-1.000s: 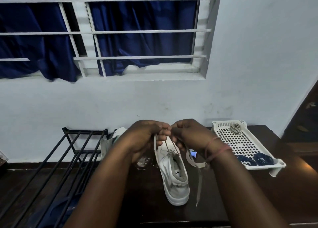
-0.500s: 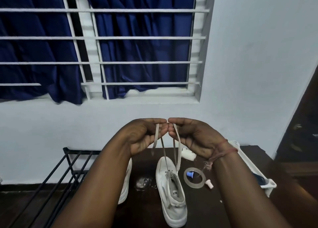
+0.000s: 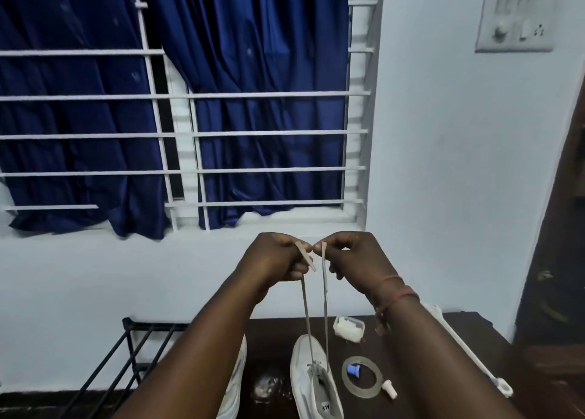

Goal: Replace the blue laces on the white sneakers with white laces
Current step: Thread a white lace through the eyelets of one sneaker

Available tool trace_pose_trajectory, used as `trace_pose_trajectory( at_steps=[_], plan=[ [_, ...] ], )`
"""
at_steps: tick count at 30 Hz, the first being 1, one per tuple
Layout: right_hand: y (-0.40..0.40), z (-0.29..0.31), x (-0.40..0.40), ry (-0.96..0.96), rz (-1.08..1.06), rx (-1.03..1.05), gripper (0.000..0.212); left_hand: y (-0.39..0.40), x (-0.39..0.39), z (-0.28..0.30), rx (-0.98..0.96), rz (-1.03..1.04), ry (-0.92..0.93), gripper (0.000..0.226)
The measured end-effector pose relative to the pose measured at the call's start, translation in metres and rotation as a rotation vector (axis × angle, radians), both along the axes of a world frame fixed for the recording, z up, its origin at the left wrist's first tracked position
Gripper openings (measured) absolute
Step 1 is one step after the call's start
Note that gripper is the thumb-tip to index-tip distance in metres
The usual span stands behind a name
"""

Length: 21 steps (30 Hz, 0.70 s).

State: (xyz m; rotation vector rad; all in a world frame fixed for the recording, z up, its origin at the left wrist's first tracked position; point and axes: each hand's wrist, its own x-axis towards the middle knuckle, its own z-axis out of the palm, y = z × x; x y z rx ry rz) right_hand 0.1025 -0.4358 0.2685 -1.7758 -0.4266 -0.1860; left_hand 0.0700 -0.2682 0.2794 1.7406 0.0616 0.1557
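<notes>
A white sneaker [image 3: 311, 384] stands on the dark table [image 3: 443, 349], toe pointing away from me. A white lace [image 3: 324, 295] runs up from its lowest eyelets in two strands. My left hand [image 3: 272, 260] pinches the left strand's end, my right hand [image 3: 351, 255] pinches the right strand's end, both raised high in front of the wall with fingertips nearly touching. A second white sneaker [image 3: 235, 384] lies to the left, mostly hidden behind my left forearm.
A clear tape ring [image 3: 361, 377] with a small blue piece inside, a white cap [image 3: 389, 388] and a small white box [image 3: 348, 328] lie right of the sneaker. A white tray's edge [image 3: 468, 353] shows behind my right forearm. A black wire rack [image 3: 126, 355] stands left.
Both hands rose from the sneaker's tongue, pulling the two lace ends up taut. The camera tilted upward, so the tray and table slid toward the bottom of the frame.
</notes>
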Motion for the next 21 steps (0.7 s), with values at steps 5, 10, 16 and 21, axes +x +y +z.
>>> trace_pose_trajectory(
  at_steps=[5,10,16,21],
  plan=[
    [0.003,0.017,-0.005,-0.026,0.023,0.063,0.014,-0.004,0.004,0.012,0.326,0.123,-0.145,0.018],
    [0.007,0.032,-0.002,-0.041,-0.012,0.225,0.008,-0.012,-0.001,0.025,0.212,0.162,-0.251,0.012],
    [0.012,0.036,-0.001,-0.112,-0.101,0.285,0.013,-0.022,-0.003,0.031,0.105,0.153,-0.325,0.009],
    [0.021,0.033,0.006,-0.146,-0.178,0.253,0.016,-0.032,0.002,0.025,0.021,0.208,-0.373,0.013]
  ],
)
